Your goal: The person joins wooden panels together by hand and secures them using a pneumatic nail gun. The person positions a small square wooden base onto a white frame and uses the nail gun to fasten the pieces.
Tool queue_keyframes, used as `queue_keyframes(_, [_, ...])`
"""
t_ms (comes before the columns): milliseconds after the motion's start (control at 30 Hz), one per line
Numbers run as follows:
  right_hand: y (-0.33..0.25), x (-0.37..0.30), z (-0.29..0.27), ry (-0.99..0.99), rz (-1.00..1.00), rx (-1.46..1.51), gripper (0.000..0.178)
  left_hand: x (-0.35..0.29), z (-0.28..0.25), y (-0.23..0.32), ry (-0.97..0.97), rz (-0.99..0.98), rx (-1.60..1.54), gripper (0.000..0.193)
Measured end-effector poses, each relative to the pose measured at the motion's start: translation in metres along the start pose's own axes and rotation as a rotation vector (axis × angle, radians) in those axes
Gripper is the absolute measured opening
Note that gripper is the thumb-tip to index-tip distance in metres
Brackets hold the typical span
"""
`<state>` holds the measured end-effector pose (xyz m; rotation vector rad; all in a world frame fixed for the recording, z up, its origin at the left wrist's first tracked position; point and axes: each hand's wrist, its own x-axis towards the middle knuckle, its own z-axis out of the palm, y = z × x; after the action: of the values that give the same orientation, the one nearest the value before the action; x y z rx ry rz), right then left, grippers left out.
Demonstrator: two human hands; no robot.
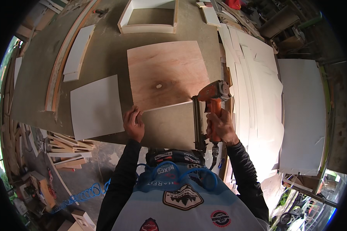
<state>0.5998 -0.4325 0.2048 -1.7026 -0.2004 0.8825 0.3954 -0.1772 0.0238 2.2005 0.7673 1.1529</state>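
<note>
My right hand [224,127] is wrapped round the grip of an orange air nail gun [216,94]. Its nose meets the near right corner of a reddish plywood panel [165,71] lying on the table. A pale hole or spot shows in the panel's surface. At the panel's near left corner rests my left hand [134,124], fingers bent against the edge with the fingertips partly hidden. Along the near edge runs a thin white strip [167,106]. From the gun's base a blue air hose [210,178] loops across my front.
A white board [96,107] lies left of the panel. Beyond it are a narrow white piece [79,54] and long wooden strips [67,57]. An open white frame [148,29] sits at the far side. White sheets [254,96] are stacked right; wood offcuts [69,150] lie lower left.
</note>
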Motion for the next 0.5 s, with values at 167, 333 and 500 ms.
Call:
queue_keyframes(167, [0.0024,0.0005,-0.0014,0.004,0.009,0.004,0.018,0.0017,0.001,0.0012,0.014,0.016,-0.005,0.026])
queue_keyframes(333, [0.003,0.0006,-0.0017,0.01,-0.007,-0.001,0.02,0.0036,-0.0009,0.0036,0.01,0.019,0.003,0.026])
queue_keyframes(500, [0.0013,-0.0005,0.0027,-0.01,-0.019,0.011,0.02,0.002,-0.0004,0.001,0.012,0.035,-0.002,0.025])
